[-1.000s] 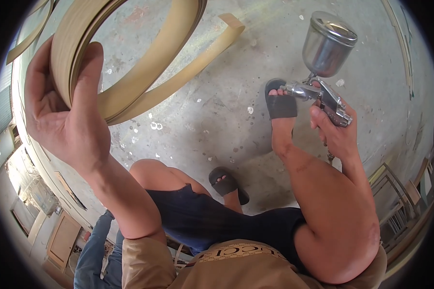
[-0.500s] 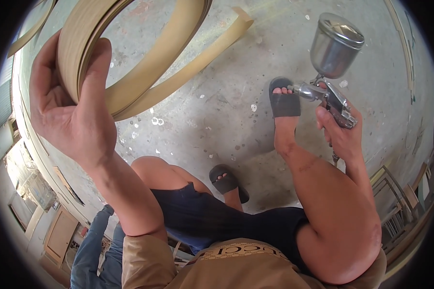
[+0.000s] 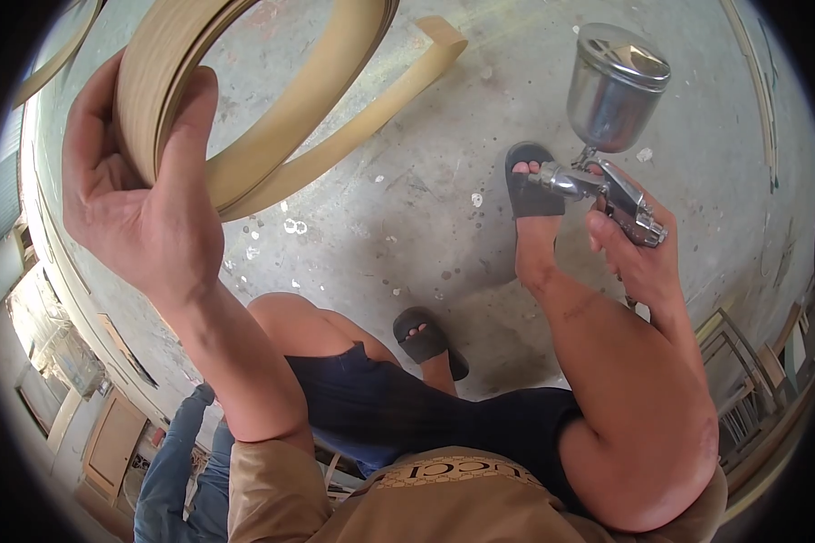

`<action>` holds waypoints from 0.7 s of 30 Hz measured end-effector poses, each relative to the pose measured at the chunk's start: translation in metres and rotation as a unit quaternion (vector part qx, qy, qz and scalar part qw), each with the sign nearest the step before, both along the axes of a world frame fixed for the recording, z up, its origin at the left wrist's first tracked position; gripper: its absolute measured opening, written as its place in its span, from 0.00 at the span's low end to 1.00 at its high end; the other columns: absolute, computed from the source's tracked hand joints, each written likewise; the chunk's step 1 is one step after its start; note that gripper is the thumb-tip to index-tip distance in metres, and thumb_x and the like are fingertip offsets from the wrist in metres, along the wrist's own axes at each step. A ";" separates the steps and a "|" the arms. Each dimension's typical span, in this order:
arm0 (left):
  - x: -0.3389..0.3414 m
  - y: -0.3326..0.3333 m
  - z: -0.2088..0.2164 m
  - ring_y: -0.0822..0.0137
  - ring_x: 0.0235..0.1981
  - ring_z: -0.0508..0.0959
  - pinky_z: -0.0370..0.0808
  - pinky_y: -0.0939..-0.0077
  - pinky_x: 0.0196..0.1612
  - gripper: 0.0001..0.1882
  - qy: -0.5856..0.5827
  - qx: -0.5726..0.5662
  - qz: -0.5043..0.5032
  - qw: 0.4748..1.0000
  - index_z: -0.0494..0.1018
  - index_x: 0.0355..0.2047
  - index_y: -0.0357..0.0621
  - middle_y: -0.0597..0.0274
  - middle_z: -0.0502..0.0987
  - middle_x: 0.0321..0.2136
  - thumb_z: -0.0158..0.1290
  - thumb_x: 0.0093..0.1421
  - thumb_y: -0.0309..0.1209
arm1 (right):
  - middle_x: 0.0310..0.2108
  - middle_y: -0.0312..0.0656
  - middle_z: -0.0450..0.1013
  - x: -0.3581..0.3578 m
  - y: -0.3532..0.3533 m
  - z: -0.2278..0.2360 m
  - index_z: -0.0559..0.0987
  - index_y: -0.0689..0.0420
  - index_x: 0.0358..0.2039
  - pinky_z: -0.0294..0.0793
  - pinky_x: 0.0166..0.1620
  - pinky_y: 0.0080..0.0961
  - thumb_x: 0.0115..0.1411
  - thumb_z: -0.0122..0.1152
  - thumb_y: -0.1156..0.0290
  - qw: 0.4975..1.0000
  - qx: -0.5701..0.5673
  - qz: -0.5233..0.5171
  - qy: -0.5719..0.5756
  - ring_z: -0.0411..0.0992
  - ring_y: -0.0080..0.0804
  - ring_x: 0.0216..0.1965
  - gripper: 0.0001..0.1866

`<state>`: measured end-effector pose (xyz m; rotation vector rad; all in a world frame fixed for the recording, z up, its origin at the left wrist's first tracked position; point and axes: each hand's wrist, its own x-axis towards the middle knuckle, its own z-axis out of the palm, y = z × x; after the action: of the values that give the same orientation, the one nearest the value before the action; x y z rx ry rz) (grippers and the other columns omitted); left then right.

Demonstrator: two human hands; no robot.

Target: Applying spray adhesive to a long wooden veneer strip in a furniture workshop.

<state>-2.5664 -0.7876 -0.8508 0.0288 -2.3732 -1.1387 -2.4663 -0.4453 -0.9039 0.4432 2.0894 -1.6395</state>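
Note:
A thick coil of wood-coloured edge banding [image 3: 167,77] rises at the upper left, cut off by the picture's top. My left hand [image 3: 145,199] is closed around its near rim, thumb inside the loop and fingers outside. A loose end of the strip reaches out to the right, its tip bent over. On the right, my right hand [image 3: 638,244] is wrapped around the handle of a silver spray gun [image 3: 620,195]. The gun's metal cup with a lid stands on top, slightly tilted, and its nozzle points left toward the coil.
Below lies a grey concrete floor [image 3: 444,217] spotted with paint. My feet in black slides [image 3: 430,342] rest on it. A person in blue trousers [image 3: 177,462] is at the lower left, near a brown wooden panel [image 3: 113,439]. Frames [image 3: 738,380] lean at the lower right.
The spray gun has shifted slightly left, its nozzle angled a little lower. My left hand and the coil have moved slightly to the right. Both grips stay the same.

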 end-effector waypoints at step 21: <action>-0.002 -0.006 -0.002 0.71 0.35 0.81 0.76 0.83 0.42 0.21 -0.001 0.004 -0.002 1.000 0.77 0.45 0.34 0.57 0.82 0.35 0.67 0.49 0.22 | 0.25 0.31 0.70 -0.002 0.015 0.018 0.72 0.61 0.60 0.59 0.21 0.12 0.63 0.61 0.72 0.983 0.142 -0.076 0.086 0.62 0.12 0.20 0.24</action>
<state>-2.5682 -0.7937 -0.8529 0.0297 -2.3713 -1.1514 -2.4681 -0.4303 -0.8859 0.5838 2.4902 -1.5109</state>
